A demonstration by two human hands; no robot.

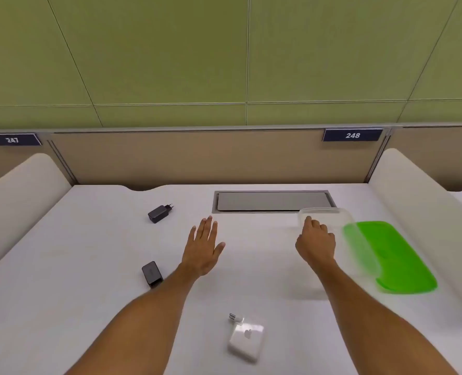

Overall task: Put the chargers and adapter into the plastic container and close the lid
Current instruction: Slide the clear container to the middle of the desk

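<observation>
A clear plastic container (pixel 332 213) stands tilted at the right of the white desk, and my right hand (pixel 316 242) grips its near-left rim. Its green lid (pixel 397 255) lies flat to the right, partly under the container. My left hand (pixel 204 246) hovers open over the middle of the desk, fingers spread, holding nothing. One black charger (pixel 159 213) with a two-pin plug lies at the back left. A second black charger (pixel 152 274) lies left of my left forearm. A white adapter (pixel 246 341) with its plug up lies near the front, between my forearms.
A grey cable hatch (pixel 273 201) is set into the desk at the back, just behind the container. White curved dividers (pixel 413 198) bound the desk on both sides. A beige partition (pixel 197 158) with number plates closes the back.
</observation>
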